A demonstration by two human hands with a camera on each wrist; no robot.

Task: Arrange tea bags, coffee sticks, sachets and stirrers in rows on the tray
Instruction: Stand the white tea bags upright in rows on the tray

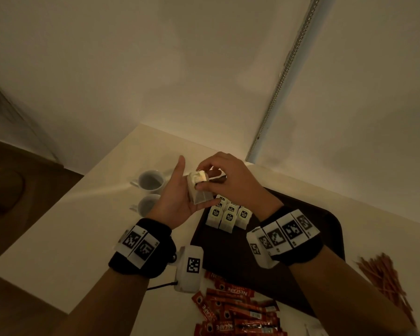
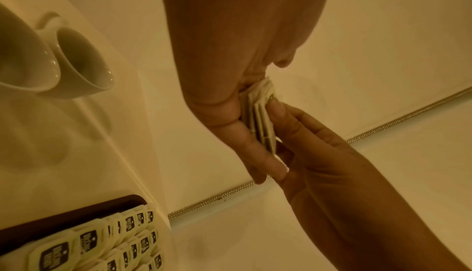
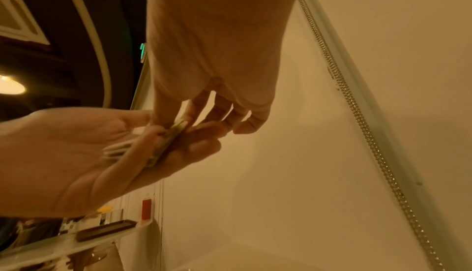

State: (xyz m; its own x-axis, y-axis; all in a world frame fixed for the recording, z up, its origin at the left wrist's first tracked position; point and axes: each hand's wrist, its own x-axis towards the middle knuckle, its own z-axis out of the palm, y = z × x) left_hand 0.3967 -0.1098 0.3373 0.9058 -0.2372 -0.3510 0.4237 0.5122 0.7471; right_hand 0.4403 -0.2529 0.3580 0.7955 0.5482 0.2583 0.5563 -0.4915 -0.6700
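My left hand (image 1: 195,190) is held palm up above the table, thumb raised, and holds a small stack of white tea bags (image 1: 200,197) on its curled fingers. From above, my right hand (image 1: 200,179) pinches the top tea bag of that stack between thumb and fingertips. The left wrist view shows the stack (image 2: 260,117) edge-on between both hands. Below them lies the dark tray (image 1: 264,253), with several labelled tea bags (image 1: 228,215) in rows at its far left corner. Red coffee sticks (image 1: 235,309) lie loose on the table in front of the tray. Thin stirrers (image 1: 386,280) are piled to its right.
Two white cups (image 1: 152,181) (image 1: 148,205) stand on the table left of the tray, close to my left hand. The white table (image 1: 58,238) ends at a wall behind. A white device with a square marker (image 1: 190,267) hangs by my left wrist.
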